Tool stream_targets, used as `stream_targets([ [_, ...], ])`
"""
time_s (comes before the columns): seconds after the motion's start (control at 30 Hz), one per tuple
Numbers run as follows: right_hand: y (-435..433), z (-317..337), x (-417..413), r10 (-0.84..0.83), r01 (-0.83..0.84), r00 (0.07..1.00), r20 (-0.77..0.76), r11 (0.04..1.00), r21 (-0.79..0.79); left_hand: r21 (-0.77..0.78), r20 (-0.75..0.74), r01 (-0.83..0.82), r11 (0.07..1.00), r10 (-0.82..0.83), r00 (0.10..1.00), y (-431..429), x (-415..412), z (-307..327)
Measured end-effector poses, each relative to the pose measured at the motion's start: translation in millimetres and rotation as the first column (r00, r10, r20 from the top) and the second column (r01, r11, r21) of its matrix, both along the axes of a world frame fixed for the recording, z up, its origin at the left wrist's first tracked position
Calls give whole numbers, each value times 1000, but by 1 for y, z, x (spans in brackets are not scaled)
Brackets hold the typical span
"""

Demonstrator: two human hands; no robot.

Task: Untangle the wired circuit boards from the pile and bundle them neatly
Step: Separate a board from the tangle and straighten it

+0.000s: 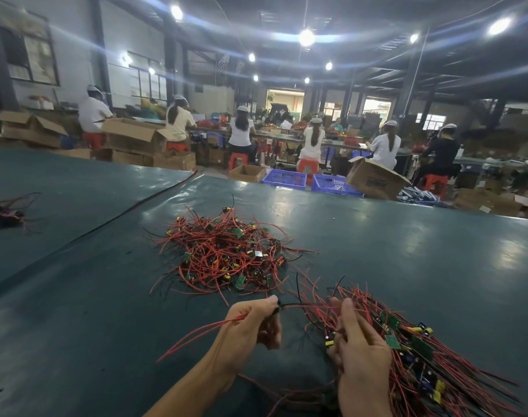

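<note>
Where table (407,251) ends, blue crates (283,178), cardboard box (374,179); tangled pile (226,254) mid-table.

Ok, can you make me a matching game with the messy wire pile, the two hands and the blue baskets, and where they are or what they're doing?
Things:
1. tangled pile
2. left hand
3. right hand
4. blue baskets

Places or states:
A. past the far edge of the table
B. pinching a few red wires
C. in the middle of the table, no hand on it
D. holding the bundle of boards

Pairs: 1-C, 2-B, 3-D, 4-A.
</note>
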State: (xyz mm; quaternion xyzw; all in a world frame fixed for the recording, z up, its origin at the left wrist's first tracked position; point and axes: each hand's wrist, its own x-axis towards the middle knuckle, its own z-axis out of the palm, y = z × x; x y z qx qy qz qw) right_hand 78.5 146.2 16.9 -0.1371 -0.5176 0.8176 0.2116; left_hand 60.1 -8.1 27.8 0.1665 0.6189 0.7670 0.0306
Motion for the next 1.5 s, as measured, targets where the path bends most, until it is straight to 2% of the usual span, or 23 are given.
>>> stream_targets([
  [0.07, -9, -1, 2, 93, -89, 995, -22, 987, 135, -14, -1, -8, 1000, 8, 1000, -1, -3, -2],
  [0.17, -25, -2, 3, 247, -228, 969, -29, 931, 285, -113, -33, 52, 992, -57, 998, 3, -4, -9],
  [0.27, -27, -3, 2, 216, -208, 976, 14, 921, 330, -236, -52, 129, 963, -145, 988, 5, -2, -14],
  [0.33, -20, -3, 1, 130, -136, 991, 42, 954, 269, -268, -59, 136, 954, -157, 986, 4, -2, -15],
  [0.5, 9, 1, -2, -61, 65, 996, 64, 996, -64, -238, -78, 115, 965, -137, 987, -2, -6, -8],
  [0.6, 13, 0, -3, -139, 142, 989, 43, 987, -81, -220, -53, 64, 973, -77, 996, -2, -6, -8],
  [0.67, 8, 0, -3, -105, 106, 994, 20, 993, -57, -178, -20, -3, 984, 0, 1000, -1, -5, -9],
  [0.73, 3, 0, -3, -20, 20, 1000, 14, 1000, -1, -133, -6, -68, 989, 68, 998, 0, -7, -9],
  [0.8, -3, -1, -2, 67, -72, 997, 38, 989, 132, -146, -34, -92, 985, 88, 996, 1, -8, -9],
  [0.97, -19, -5, 3, 287, -273, 958, 26, 875, 399, -297, -189, -68, 952, 11, 982, 3, -3, -19],
  [1.1, -15, -10, 3, 203, -192, 978, 39, 818, 542, -436, -251, -67, 897, -50, 967, 1, -5, -26],
  [1.2, -12, -11, 0, 104, -120, 993, 62, 814, 568, -584, -297, -111, 804, -85, 951, -3, -7, -29],
  [1.27, -11, -9, -1, 82, -110, 993, 80, 873, 475, -675, -423, -297, 676, -24, 906, -7, -10, -33],
  [1.37, -7, -1, 1, 79, -96, 995, 64, 943, 318, -704, -574, -528, 475, 57, 817, -14, -18, -38],
  [1.43, -3, 2, 2, 43, -49, 999, 28, 955, 293, -757, -561, -562, 333, 108, 820, -22, -27, -43],
  [1.5, 1, 5, 4, -8, 12, 1000, -13, 950, 313, -838, -488, -506, 204, 136, 862, -33, -37, -50],
])
